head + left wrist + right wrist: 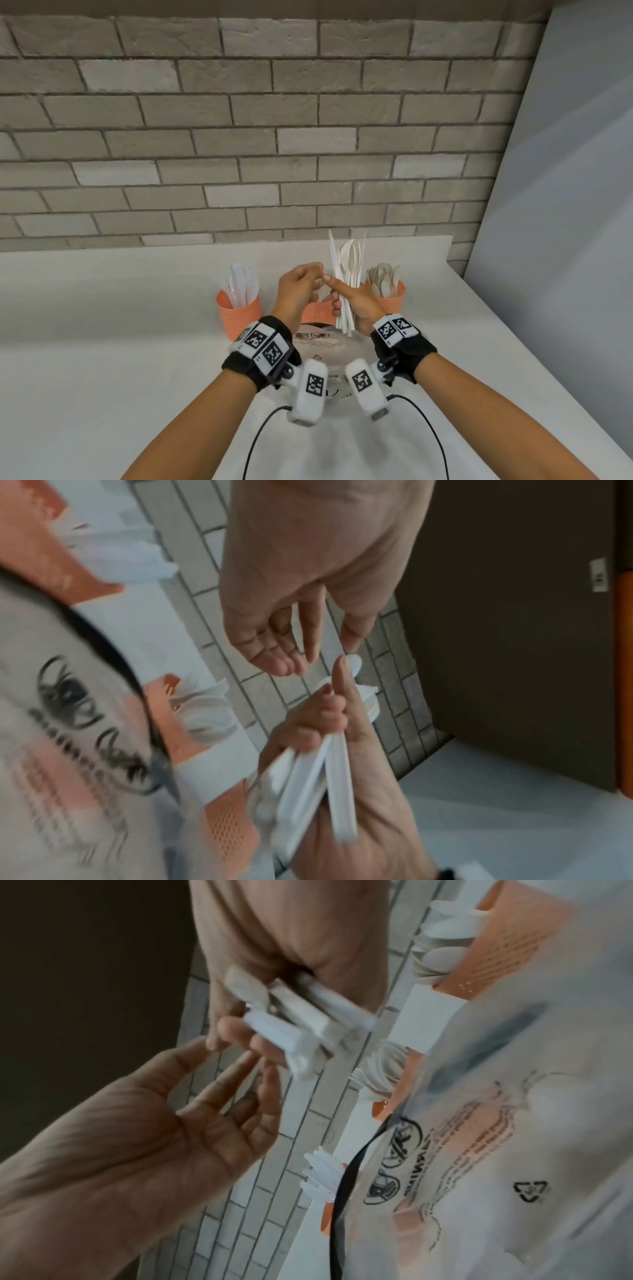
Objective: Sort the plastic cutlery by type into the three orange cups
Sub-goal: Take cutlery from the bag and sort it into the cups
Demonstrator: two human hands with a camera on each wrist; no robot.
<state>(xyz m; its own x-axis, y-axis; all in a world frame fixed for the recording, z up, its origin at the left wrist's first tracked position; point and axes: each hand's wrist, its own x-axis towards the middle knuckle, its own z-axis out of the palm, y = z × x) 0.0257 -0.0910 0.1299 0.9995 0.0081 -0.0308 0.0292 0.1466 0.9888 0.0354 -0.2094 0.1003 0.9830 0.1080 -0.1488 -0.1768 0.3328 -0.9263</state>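
Note:
My right hand (pixel 362 302) grips an upright bundle of white plastic cutlery (pixel 349 260) by the handles, above the middle orange cup (pixel 317 313). Its index finger points left across the bundle. My left hand (pixel 310 279) hovers just left of the bundle with loosely curled fingers and holds nothing. In the left wrist view the left hand's fingers (pixel 284 656) hang relaxed close to the bundle's top end (pixel 352 661). The left cup (pixel 239 317) holds knives (pixel 241 284). Spoons (pixel 385 277) fill the right cup (pixel 392 303). My hands hide most of the middle cup.
A printed clear plastic bag (pixel 318 342) lies on the white counter (pixel 120 325) in front of the cups. Black cables (pixel 260 438) trail from the wrist cameras. A brick wall (pixel 239 137) stands behind and a grey panel (pixel 565 171) closes the right side.

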